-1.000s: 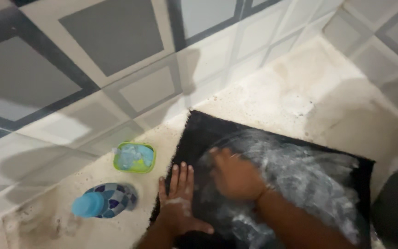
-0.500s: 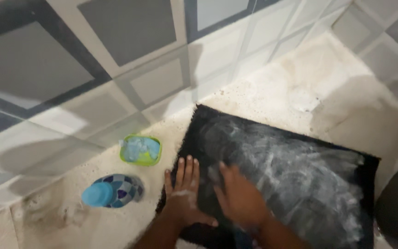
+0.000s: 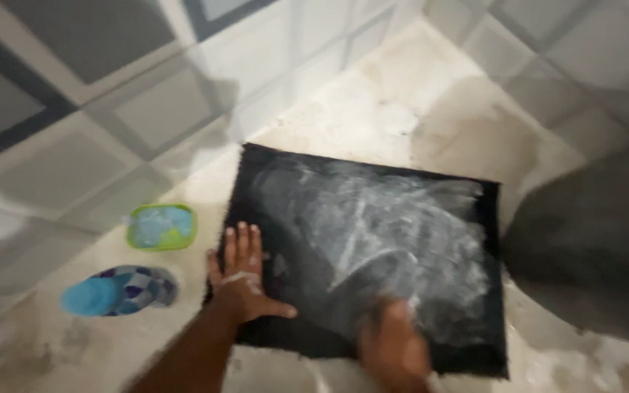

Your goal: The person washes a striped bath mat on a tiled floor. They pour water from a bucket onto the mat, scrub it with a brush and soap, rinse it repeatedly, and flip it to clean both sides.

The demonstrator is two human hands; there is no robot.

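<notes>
A black mat (image 3: 373, 240) lies flat on the pale floor, smeared with white soapy foam. My left hand (image 3: 242, 280) rests flat on the mat's near left corner, fingers spread, with a streak of foam on its back. My right hand (image 3: 394, 346) is blurred and presses on the mat near its front edge. Whether it holds anything I cannot tell.
A green soap dish (image 3: 161, 227) with something pale blue in it sits left of the mat, by the tiled wall (image 3: 74, 109). A blue-capped patterned bottle (image 3: 119, 291) lies nearer me. A large dark rounded object (image 3: 591, 247) stands at the right.
My right hand slid from the mat's upper left area back toward its front edge. My left hand stayed on the corner. The view shifted, so the mat appears further left.
</notes>
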